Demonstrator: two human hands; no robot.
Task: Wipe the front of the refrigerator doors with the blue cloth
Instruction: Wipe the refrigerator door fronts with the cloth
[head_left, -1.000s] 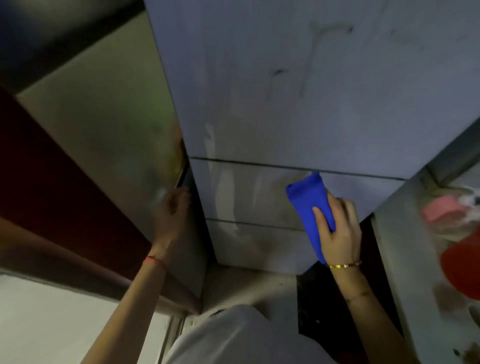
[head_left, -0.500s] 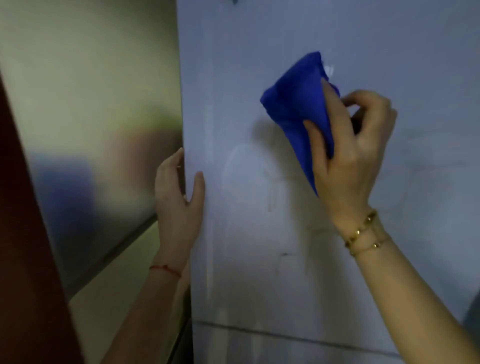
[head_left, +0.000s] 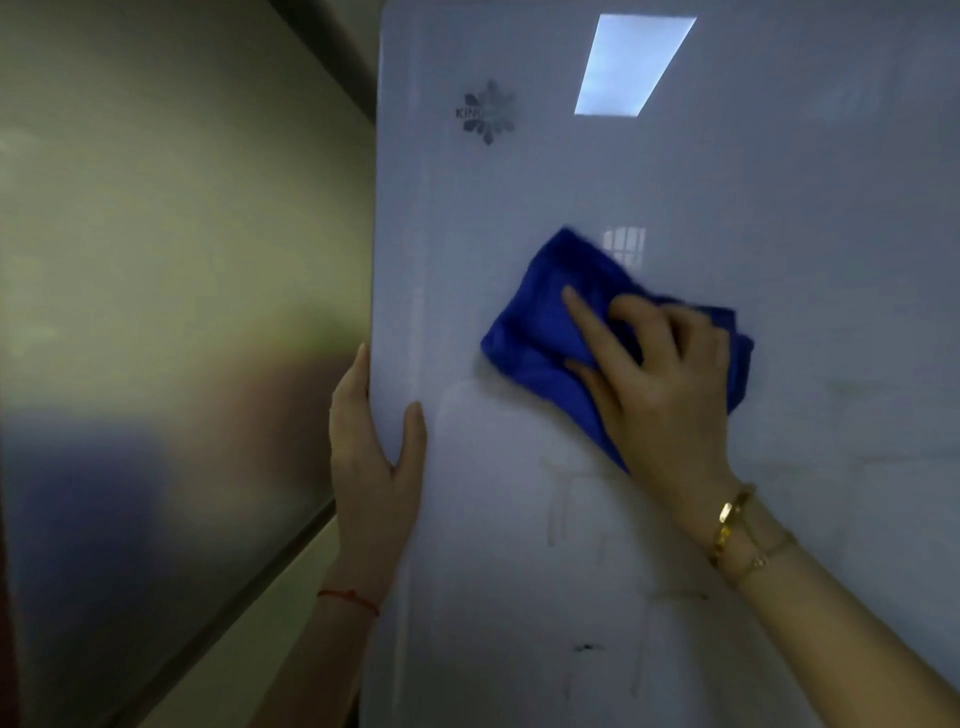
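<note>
The pale glossy refrigerator door (head_left: 675, 182) fills the right of the view, with a snowflake logo (head_left: 487, 111) near its top left. My right hand (head_left: 660, 374) presses the crumpled blue cloth (head_left: 535, 322) flat against the upper door, fingers spread over it. My left hand (head_left: 374, 452) grips the door's left edge, thumb on the front face. Faint scribbles and a dark smudge (head_left: 587, 648) mark the door below the cloth.
A reflective metal panel (head_left: 171, 312) stands to the left of the refrigerator. A bright rectangle of reflected ceiling light (head_left: 634, 65) shows on the door's top.
The view has swung up from the lower doors to the upper door. My right hand carried the cloth up and now lies flatter on it. My left hand stays on the door's left edge.
</note>
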